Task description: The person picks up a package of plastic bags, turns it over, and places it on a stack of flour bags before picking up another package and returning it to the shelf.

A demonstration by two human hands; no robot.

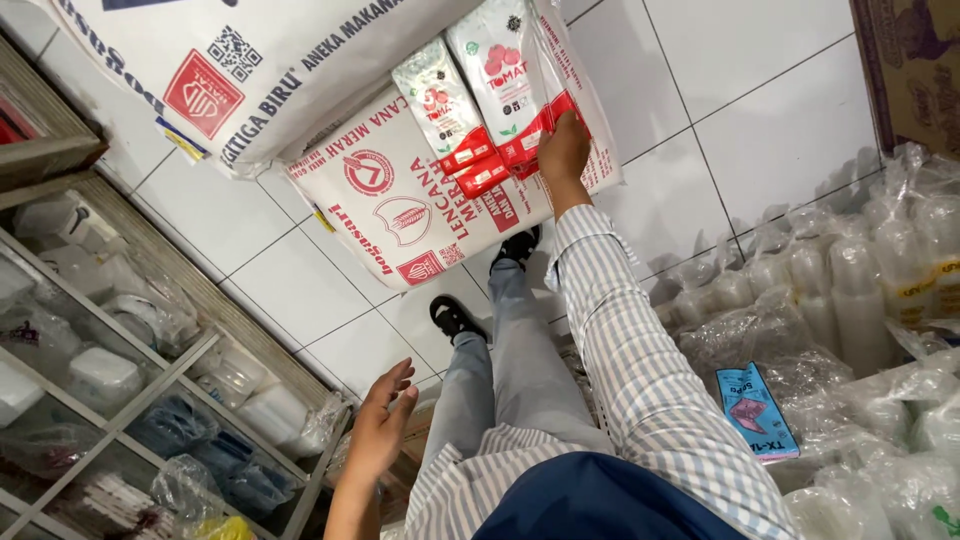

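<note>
My right hand reaches down and grips the red lower edge of a clear plastic bundle of sauce pouches, white and grey packs with tomato pictures. The bundle rests on a white flour sack with red markings lying on the tiled floor. My left hand hangs free near my left knee with fingers spread, holding nothing, close to the shelf's corner. My legs in grey trousers and black sandals stand between the two hands.
A larger white sack lies at the top left. A glass-fronted shelf with plastic containers runs along the left. Bagged stacks of clear plastic cups and a blue packet fill the right. A cardboard box stands top right.
</note>
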